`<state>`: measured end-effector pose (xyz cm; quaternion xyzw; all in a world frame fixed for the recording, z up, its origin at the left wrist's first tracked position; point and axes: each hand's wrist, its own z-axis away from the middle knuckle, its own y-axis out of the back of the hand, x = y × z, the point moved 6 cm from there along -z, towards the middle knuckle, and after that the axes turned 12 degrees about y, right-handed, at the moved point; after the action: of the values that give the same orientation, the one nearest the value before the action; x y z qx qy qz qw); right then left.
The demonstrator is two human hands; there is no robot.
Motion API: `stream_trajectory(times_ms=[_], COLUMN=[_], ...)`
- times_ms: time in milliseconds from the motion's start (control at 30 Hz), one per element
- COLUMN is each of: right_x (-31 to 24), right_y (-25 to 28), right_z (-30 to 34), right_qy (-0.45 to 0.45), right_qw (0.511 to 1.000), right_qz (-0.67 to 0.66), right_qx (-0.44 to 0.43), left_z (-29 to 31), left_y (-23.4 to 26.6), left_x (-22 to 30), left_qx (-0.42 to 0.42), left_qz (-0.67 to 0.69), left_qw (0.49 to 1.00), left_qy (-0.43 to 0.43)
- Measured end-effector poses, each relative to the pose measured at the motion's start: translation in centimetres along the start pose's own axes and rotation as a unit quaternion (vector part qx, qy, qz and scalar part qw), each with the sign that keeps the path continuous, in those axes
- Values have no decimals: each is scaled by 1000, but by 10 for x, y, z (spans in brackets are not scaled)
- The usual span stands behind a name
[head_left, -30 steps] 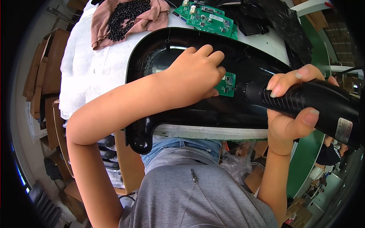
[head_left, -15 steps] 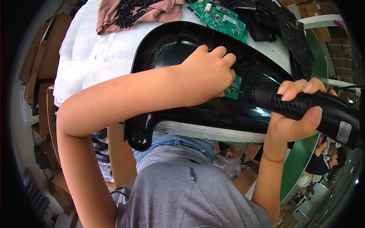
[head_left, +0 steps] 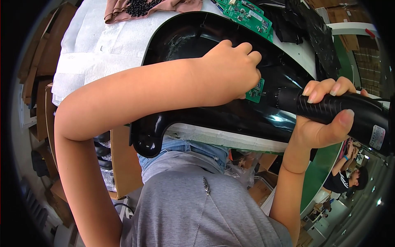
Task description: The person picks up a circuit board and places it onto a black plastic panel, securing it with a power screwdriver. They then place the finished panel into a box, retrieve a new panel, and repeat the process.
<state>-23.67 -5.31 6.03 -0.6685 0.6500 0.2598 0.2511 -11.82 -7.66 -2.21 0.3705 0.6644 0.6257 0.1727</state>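
A glossy black plastic shell (head_left: 181,45) lies hollow side up, its narrow part reaching right. My left hand (head_left: 232,74) is inside it with the fingers curled down. The fingertips are hidden, and the hand covers part of a small green circuit board (head_left: 256,91). My right hand (head_left: 325,111) is wrapped around a black electric screwdriver (head_left: 349,119), fingers over the top and thumb along the near side. The screwdriver's thin tip points left at the board's right edge. Whether it touches a screw is too small to tell.
Beyond the shell lie more green circuit boards (head_left: 251,16), black plastic bags (head_left: 302,31) and a brown cloth (head_left: 173,6) bearing small black parts (head_left: 142,6). White foam sheeting (head_left: 88,66) covers the table. A cardboard box (head_left: 125,160) stands at the near left. Another person (head_left: 349,179) is at the far right.
The whole view has shifted slightly, so the shell and boards sit a little higher in the picture. Both hands keep their places at the board and on the screwdriver.
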Motion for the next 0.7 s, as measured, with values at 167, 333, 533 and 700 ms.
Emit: stream_trajectory(times_ms=[167, 333, 533, 700], right_x=[1, -6, -51, -68], right_y=[1, -2, 34, 53], right_z=[2, -8, -28, -39], right_qy=[-2, 8, 97, 145], right_qw=[999, 999, 988, 977], right_qz=[20, -32, -25, -60], right_qx=[25, -15, 120, 145], left_z=[0, -3, 17, 35], left_y=[-1, 32, 121, 68], left_x=[1, -14, -98, -186], left_qx=[-16, 99, 189, 118], left_qz=[-1, 93, -3, -125], left_qw=[1000, 991, 904, 928], left_qy=[3, -14, 383, 331])
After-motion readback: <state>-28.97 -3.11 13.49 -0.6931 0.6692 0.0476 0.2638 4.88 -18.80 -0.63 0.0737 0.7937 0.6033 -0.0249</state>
